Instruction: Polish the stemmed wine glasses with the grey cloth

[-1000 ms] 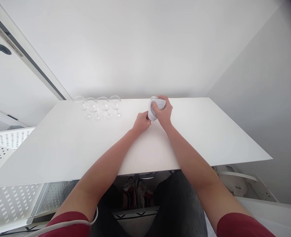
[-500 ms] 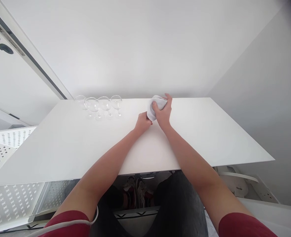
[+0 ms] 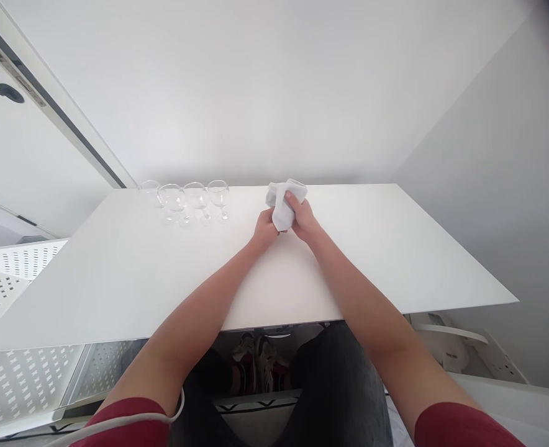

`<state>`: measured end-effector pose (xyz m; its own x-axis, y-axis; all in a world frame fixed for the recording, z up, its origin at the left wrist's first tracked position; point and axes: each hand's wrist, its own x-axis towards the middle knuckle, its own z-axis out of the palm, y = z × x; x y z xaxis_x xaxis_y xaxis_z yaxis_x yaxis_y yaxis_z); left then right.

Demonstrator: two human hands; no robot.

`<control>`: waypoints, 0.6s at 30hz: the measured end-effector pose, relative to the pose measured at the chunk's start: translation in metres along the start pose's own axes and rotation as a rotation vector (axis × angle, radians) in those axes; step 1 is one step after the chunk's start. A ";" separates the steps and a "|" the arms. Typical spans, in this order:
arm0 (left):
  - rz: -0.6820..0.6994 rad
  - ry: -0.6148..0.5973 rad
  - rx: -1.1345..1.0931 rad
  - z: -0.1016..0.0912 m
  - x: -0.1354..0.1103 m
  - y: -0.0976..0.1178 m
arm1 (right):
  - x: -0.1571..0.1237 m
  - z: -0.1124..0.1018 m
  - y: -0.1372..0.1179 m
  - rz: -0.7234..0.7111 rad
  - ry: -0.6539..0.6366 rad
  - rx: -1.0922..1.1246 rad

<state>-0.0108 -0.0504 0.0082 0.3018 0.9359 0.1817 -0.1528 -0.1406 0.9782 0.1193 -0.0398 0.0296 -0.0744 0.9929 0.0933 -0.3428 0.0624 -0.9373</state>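
Note:
A white cloth (image 3: 284,208) is bunched between my two hands over the far middle of the table. My right hand (image 3: 302,215) is closed on the cloth, its thumb pressing on top. Under the cloth's left side, my left hand (image 3: 266,226) is closed around what seems to be a wine glass. Most of that glass is hidden by cloth and fingers; only a faint rounded rim shows at the top. Several clear stemmed wine glasses (image 3: 195,197) stand upright, close together, at the table's far left.
The white table (image 3: 139,279) reaches back to a white wall (image 3: 274,93). A door with dark handles (image 3: 10,92) is at the left. White perforated panels (image 3: 18,379) stand below the table's left side. A white cable (image 3: 116,423) crosses my left sleeve.
My right hand has shifted slightly left and lower, and its fingers have closed in. The cloth has turned and now spreads further left. The standing glasses have not moved.

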 end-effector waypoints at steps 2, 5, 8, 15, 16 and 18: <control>0.053 0.038 0.130 -0.001 0.000 -0.001 | 0.000 -0.002 -0.002 -0.027 0.038 -0.039; 0.112 0.058 0.268 -0.002 0.001 0.000 | 0.001 -0.007 -0.004 -0.023 0.060 -0.048; 0.036 0.020 0.163 -0.002 0.001 0.002 | 0.003 -0.011 -0.005 0.002 0.008 0.025; -0.227 -0.136 -0.160 -0.001 0.005 -0.003 | 0.008 -0.016 -0.003 -0.188 0.171 -0.008; -0.175 -0.088 -0.065 0.000 0.005 -0.006 | 0.007 -0.015 -0.003 -0.248 0.224 -0.100; -0.060 0.005 0.167 0.001 0.005 -0.010 | 0.005 -0.013 -0.002 -0.385 0.340 -0.288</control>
<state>-0.0069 -0.0450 -0.0011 0.3007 0.9459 0.1223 0.0238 -0.1356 0.9905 0.1320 -0.0336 0.0279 0.3260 0.8672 0.3764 -0.0134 0.4023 -0.9154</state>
